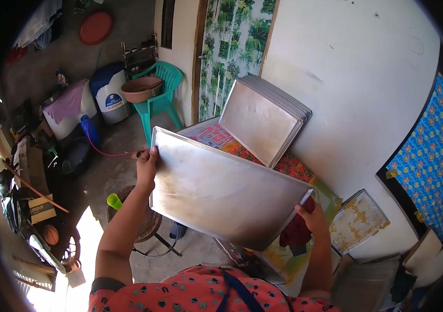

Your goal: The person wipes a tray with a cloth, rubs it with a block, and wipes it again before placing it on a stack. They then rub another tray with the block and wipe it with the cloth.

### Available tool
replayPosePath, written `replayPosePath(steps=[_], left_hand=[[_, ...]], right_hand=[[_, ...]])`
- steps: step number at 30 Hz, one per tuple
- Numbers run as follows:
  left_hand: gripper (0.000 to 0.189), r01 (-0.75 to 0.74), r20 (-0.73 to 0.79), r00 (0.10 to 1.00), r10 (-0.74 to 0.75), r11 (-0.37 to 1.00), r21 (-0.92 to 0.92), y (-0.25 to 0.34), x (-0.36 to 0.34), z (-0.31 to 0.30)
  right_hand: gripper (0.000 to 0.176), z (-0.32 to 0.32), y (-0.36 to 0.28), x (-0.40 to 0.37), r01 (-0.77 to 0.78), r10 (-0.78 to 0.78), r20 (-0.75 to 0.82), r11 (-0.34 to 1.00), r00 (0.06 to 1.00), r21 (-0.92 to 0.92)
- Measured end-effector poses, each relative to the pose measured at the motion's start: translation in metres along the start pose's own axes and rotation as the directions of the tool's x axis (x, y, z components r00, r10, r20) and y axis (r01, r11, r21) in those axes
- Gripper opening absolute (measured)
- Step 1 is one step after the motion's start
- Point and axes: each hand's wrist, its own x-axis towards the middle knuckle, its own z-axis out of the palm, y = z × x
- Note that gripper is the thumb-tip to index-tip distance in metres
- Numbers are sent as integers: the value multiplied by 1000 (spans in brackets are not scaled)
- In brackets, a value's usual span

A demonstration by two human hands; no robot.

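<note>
1. So the metal tray (221,190) is what we've got in hand. It's up in the air and tilted, with its flat face toward us, right over the near end of the table (294,166).
2. Our left hand (146,169) is clamped on the tray's left edge near the top corner, fingers wrapped over the rim.
3. Our right hand (312,216) grips the lower right corner. A red cloth (295,234) is bunched up just under that hand, but we can't tell if it's actually being held.
4. Just behind the tray, a stack of trays (260,117) stands on the table's patterned cover and leans on the white wall (356,78).
5. Further left on the floor, there's a stool (146,223) with a green cup (113,200) under our left arm. Well beyond that is a green chair (161,101) with a brown basin (141,88) on it.
</note>
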Motion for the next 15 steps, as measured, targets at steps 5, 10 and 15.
replayPosePath(steps=[5, 10, 15], left_hand=[[16, -51, 93, 994, 56, 997, -51, 6, 57, 48], [17, 7, 178, 983, 42, 964, -266, 15, 137, 110], [27, -49, 328, 934, 144, 958, -283, 7, 244, 193]], right_hand=[[41, 10, 22, 38, -111, 125, -48, 966, 991, 234], [44, 11, 34, 93, 44, 1, -307, 990, 952, 137], [46, 24, 38, 151, -48, 25, -470, 998, 882, -36]])
